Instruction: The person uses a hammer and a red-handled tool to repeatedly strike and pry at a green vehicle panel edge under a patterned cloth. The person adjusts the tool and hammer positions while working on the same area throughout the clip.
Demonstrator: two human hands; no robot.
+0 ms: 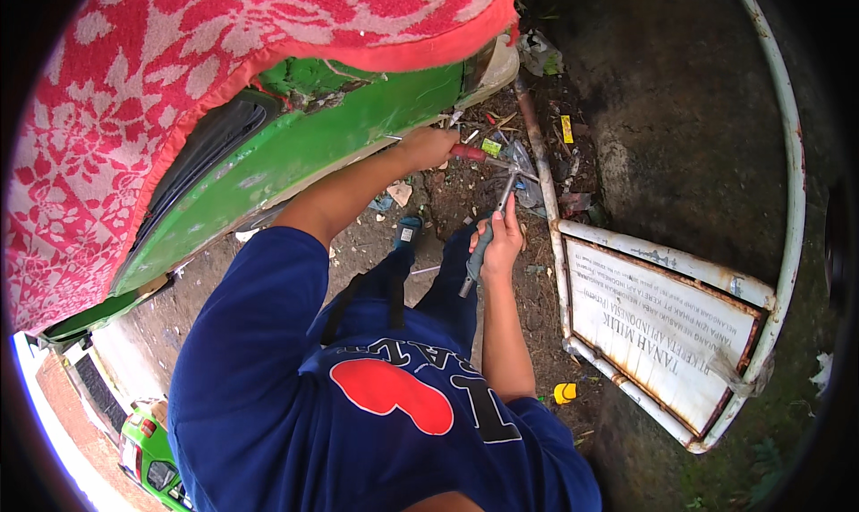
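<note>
My left hand [429,148] is closed around a tool with a red handle [468,152], whose slim metal end points right. A thin light rod [393,138] shows on the other side of that fist; whether it belongs to the same tool is hidden. Closer to my body, my right hand [503,246] grips a tool with a grey handle [480,252]. Its metal shaft slants up and appears to meet the metal end of the red-handled tool. I cannot make out the exact kind of either tool.
Left stands a green vehicle body [358,114], partly covered by red-and-pink patterned cloth [179,55]. At right, a white sign [658,320] hangs in a rusty pipe frame [792,154]. Plastic litter [532,190] and a yellow object [565,393] lie on the dirt.
</note>
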